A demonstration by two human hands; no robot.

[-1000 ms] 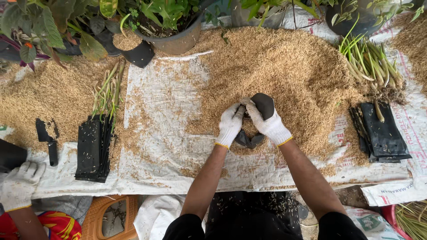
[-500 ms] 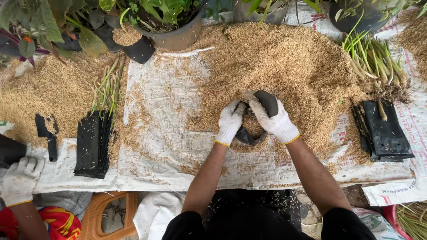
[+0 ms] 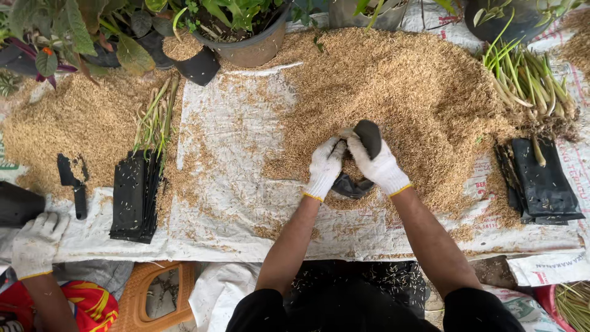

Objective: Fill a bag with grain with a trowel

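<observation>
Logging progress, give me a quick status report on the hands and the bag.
Left hand and right hand, both gloved, gripping the black grow bag. Bag sits at the husk pile. Nothing blocking; co-worker's gloved hand well off to the side.

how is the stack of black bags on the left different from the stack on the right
The left stack of black bags lies narrow and upright in the picture, neatly squared, with green cuttings at its top end. The right stack of black bags is wider, fanned out and tilted, with one cutting lying across it. Both are flat, empty, black and rest on the white sheet.
</observation>
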